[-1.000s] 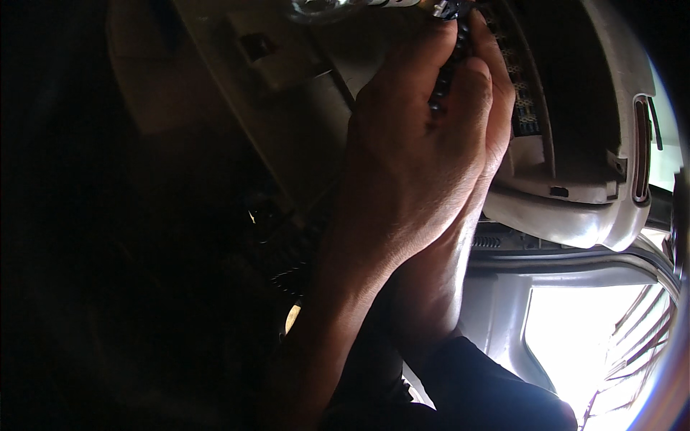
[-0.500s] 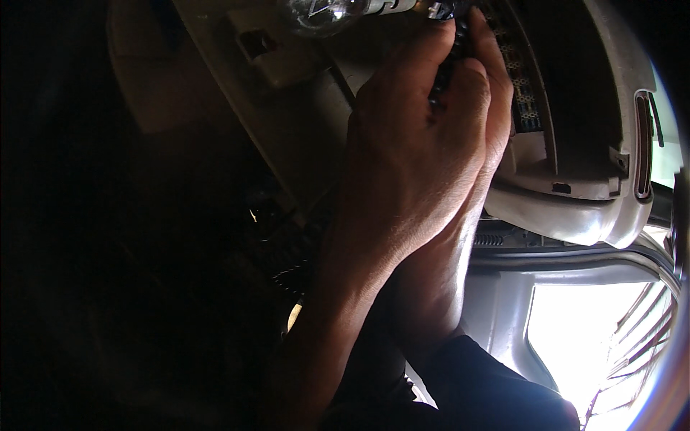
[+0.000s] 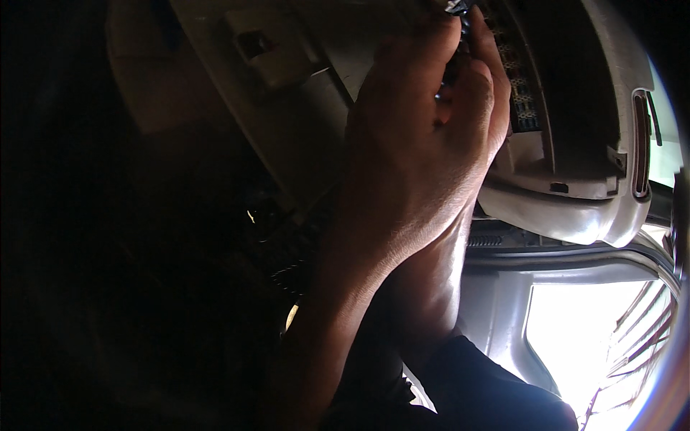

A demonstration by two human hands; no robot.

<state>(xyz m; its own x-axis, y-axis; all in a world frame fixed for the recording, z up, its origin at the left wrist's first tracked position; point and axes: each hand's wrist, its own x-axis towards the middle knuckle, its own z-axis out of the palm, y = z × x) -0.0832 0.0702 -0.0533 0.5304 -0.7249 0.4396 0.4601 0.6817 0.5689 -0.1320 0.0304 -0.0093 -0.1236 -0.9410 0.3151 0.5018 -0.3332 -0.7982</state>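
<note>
Both hands are raised together at the top of the view, one in front of the other. My left hand (image 3: 424, 122) comes from the lower left with a bare forearm, its fingers closed around a dark, shiny twisted cord (image 3: 451, 73). Behind it, my right hand (image 3: 497, 97) reaches up from a dark sleeve, one finger stretched along the cord's far side. Above the fingertips a small shiny metal piece (image 3: 457, 7) shows at the upper edge. My left hand hides most of the right hand's fingers and much of the cord.
Right of my hands, a pale plastic housing (image 3: 568, 212) surrounds a strip of small metallic pieces in rows (image 3: 528, 100). A panel with a rectangular opening (image 3: 255, 44) lies to the left. Below right is a grey door-like frame (image 3: 496, 302) around a bright window (image 3: 582, 337).
The clear glass bulb with its metal base, seen at the top before, has gone out of view. My left fingers have shifted slightly right around the cord.
</note>
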